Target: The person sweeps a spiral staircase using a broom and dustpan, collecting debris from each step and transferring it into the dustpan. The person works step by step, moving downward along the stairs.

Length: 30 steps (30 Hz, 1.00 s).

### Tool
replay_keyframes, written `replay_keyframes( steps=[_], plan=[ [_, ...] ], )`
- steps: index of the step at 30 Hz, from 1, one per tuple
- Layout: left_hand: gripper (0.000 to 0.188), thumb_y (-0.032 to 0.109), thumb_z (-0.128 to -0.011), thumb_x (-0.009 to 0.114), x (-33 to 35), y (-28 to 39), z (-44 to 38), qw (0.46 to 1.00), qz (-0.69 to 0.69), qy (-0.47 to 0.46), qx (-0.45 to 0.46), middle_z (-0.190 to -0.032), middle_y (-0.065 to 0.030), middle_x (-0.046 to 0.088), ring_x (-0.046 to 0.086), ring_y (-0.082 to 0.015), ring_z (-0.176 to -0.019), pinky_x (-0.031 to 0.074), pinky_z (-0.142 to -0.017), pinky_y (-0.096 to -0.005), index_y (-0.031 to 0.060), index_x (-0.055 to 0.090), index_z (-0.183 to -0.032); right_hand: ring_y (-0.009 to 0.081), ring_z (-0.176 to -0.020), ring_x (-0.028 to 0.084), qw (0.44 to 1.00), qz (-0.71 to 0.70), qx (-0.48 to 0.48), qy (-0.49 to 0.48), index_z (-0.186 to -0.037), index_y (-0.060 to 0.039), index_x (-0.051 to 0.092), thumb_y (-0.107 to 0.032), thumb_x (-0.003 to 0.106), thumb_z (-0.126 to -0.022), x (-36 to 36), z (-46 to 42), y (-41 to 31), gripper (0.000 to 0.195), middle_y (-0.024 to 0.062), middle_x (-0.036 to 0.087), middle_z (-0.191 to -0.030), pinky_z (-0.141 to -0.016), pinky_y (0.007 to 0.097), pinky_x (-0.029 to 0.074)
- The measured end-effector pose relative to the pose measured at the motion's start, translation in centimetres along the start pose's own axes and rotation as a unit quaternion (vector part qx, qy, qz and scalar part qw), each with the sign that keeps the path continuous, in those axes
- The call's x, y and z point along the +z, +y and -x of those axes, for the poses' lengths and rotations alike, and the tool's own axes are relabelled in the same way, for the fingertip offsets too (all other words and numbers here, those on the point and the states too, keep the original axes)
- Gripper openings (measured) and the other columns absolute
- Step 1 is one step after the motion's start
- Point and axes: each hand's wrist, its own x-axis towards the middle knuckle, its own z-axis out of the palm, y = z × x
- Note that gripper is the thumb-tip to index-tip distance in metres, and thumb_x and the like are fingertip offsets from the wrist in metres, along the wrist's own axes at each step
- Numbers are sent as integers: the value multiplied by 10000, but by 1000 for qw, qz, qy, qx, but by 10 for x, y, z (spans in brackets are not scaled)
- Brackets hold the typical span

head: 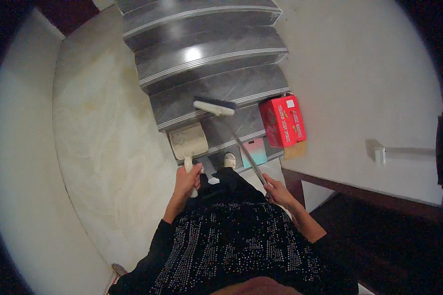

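My left hand (188,179) grips the pale handle of a beige dustpan (188,141), which is held at the left end of a low step. In my right hand (278,190) is the metal pole (250,158) of a broom. Its white head with dark bristles (215,107) is over the grey stair tread (192,105) one step above the dustpan, up and to the right of the pan. The picture does not settle whether the bristles touch the tread. Some greyish marks show inside the pan.
Grey stairs with striped nosings (214,57) rise ahead between pale walls (96,110). A red cardboard box (282,120) bearing writing stands at the right end of a step. Beside it lies a flat pink and turquoise item (254,153). One light shoe (229,161) shows below.
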Motion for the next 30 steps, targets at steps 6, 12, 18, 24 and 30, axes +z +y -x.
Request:
replay_keyframes(
  steps=[6, 12, 18, 24, 30],
  plan=[
    [279, 236, -883, 674, 7, 8, 4, 1000, 2, 0, 0, -528, 10, 437, 399, -105, -386, 340, -365, -282, 48, 527, -738, 69, -571, 439, 995, 67, 3, -79, -1501, -179, 321, -177, 490, -989, -8, 42, -26, 539, -20, 465, -715, -483, 239, 394],
    [274, 232, -875, 677, 6, 12, 5, 1000, -5, 26, -9, -525, 18, 426, 388, -102, -387, 329, -362, -284, 66, 525, -719, 108, -423, 442, 993, -78, 5, -86, -1477, -128, 345, -223, 499, -992, -36, 63, -27, 518, 28, 495, -603, -374, 273, 373],
    [278, 249, -861, 692, -3, 5, -2, 998, -37, 48, -11, -525, 20, 424, 385, -101, -379, 337, -360, -284, 69, 524, -731, 110, -419, 436, 978, -182, -65, 76, -1456, -119, 372, -229, 470, -981, -79, 21, -29, 497, 42, 504, -614, -377, 262, 378],
    [276, 243, -868, 687, -5, 2, -7, 999, -34, 29, -19, -530, 21, 426, 393, -98, -388, 336, -362, -283, 75, 516, -732, 135, -432, 484, 954, -84, -186, 221, -1227, -80, 515, -170, 482, -947, -152, -158, -61, 296, 9, 495, -587, -385, 294, 413],
    [270, 246, -878, 676, -6, 2, -3, 999, -28, 24, -1, -535, 22, 435, 398, -99, -396, 333, -368, -279, 78, 526, -729, 137, -421, 490, 962, -99, -202, 156, -1017, -57, 509, -130, 467, -919, -115, -194, -76, 128, 27, 487, -559, -378, 301, 422]
  ],
)
